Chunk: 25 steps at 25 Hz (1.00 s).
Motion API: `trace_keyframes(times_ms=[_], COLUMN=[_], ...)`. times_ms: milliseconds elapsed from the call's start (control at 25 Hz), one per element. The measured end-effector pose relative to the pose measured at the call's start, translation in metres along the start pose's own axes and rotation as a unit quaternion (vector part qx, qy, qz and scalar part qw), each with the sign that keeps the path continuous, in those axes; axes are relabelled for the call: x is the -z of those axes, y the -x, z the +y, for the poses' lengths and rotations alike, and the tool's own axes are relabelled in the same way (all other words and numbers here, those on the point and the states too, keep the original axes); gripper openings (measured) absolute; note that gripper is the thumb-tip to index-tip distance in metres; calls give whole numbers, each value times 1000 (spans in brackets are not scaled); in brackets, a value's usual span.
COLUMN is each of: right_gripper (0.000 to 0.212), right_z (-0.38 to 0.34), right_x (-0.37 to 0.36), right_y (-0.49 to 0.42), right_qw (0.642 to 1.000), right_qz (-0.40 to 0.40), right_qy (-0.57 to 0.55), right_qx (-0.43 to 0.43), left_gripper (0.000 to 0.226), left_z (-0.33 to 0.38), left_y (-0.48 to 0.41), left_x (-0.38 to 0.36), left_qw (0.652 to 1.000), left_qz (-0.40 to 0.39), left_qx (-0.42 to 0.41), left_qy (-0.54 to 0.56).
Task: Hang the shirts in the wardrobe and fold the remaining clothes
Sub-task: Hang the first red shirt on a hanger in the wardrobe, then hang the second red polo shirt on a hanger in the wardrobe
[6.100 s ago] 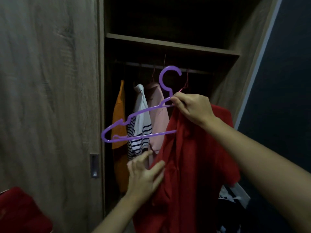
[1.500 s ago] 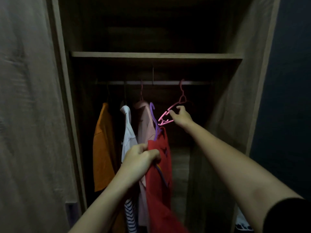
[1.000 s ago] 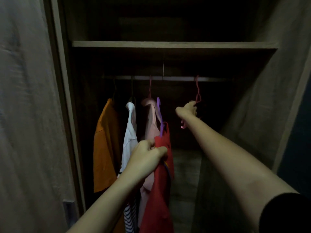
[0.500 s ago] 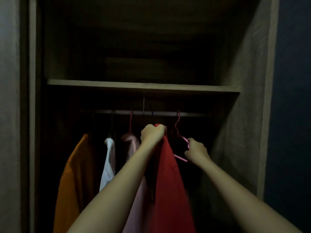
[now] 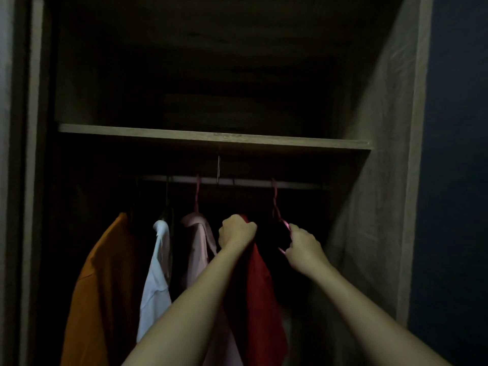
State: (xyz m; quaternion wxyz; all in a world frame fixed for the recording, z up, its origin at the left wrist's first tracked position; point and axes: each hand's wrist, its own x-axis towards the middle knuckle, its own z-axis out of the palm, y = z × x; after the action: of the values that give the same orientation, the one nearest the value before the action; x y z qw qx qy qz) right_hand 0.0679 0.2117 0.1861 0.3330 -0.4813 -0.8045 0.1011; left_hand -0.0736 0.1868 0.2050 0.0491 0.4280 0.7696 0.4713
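Note:
Inside the dark wardrobe, my left hand (image 5: 237, 229) grips the top of the red shirt (image 5: 260, 291) and holds it up just below the hanging rail (image 5: 295, 185). Its purple hanger is hidden by my fist and the darkness. To the right, my right hand (image 5: 301, 243) pinches an empty pink hanger (image 5: 277, 210) that hangs from the rail. An orange shirt (image 5: 105, 281), a white shirt (image 5: 157, 276) and a pale pink shirt (image 5: 199, 249) hang to the left.
A wooden shelf (image 5: 211, 137) runs across above the rail. The wardrobe's right side panel (image 5: 380, 207) stands close to my right hand, the door frame (image 5: 34, 180) at far left. A dark blue wall (image 5: 459, 180) lies to the right.
My left hand stays raised under the rail with the red shirt. My right hand keeps hold of the pink hanger at the right. The view has closed in slightly.

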Motion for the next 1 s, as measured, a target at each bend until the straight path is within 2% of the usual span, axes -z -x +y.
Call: trace_keyframes(times_ms=[120,240,360,480,560,640,760,880,1000], right_gripper=[63,53,47,41,38,38,38,38,43], right_z=[-4,-19,-47,-81,-107,-138,-190,-256,-313], right_x=[2,-9,-39,-83,-124,-169,-233,-286,-324], right_y=[10,29,46,74,102,134,182,246,300], right_qw=[997,971,949,936,923,911,889,870,843], right_qz=[58,183,209,144,93,23,-69,-152,-219], right_qy=[40,73,26,-62,-104,-130,-148,-148,-161], right_qx=[17,133,237,315,358,391,428,444,465], left_gripper=[51,41,41,41,41,44,53,64,60], left_z=[-1,-6,-37,-108,-172,-241,-328,-410,-472], left_y=[7,23,39,67,97,127,181,243,290], left_x=[8,34,71,111,140,170,217,277,338], left_qw=[996,981,965,951,948,955,963,948,927], left_qz=[13,128,200,236,245,235,173,137,158], left_qx=[-41,-119,-166,-198,-191,-126,-9,70,133], left_qy=[-75,-84,-29,-28,-73,-134,-208,-279,-312])
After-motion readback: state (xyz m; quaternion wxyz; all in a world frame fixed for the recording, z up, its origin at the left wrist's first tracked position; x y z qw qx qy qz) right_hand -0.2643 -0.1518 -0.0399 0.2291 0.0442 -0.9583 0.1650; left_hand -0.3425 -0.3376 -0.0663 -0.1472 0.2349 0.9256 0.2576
